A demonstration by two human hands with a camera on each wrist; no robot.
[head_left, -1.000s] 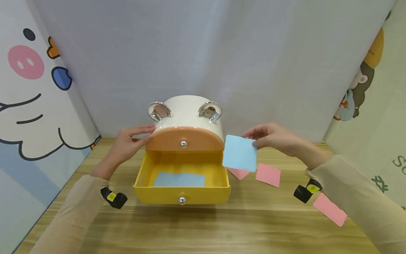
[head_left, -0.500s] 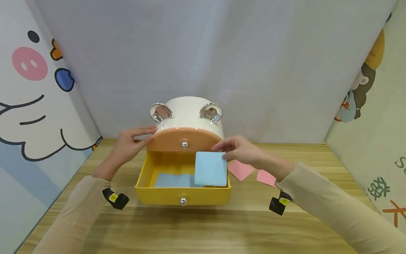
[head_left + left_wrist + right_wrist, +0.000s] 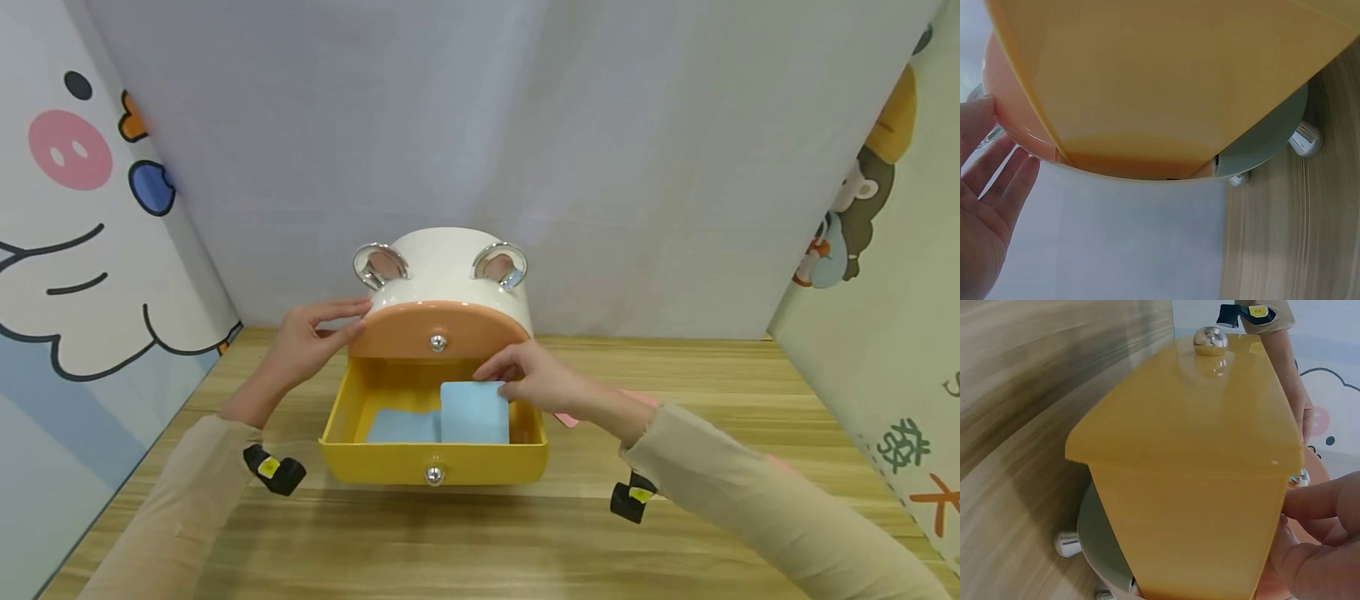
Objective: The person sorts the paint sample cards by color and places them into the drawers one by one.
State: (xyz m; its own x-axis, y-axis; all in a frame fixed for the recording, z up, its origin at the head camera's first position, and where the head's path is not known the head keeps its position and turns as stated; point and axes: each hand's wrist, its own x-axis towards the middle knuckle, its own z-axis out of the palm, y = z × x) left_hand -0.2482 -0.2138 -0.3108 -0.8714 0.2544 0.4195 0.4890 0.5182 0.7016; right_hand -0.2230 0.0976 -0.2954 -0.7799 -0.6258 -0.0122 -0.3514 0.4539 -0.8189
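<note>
My right hand pinches a light blue square card, its lower part down inside the pulled-out yellow drawer. Another light blue card lies on the drawer floor to the left. The drawer belongs to a small white cabinet with silver ears and an orange upper drawer. My left hand touches the cabinet's left side, with fairly straight fingers; in the left wrist view its thumb lies against the orange front. The right wrist view hides the card behind the drawer wall.
Pink cards lie on the wooden table: one pink card shows beside the drawer, others are partly covered by my right arm. A pale curtain hangs behind the cabinet. Printed cartoon panels flank the table.
My right hand has moved left and down, taking the blue card from right of the cabinet over the drawer and then into it. My left hand has stayed at the cabinet's side.
</note>
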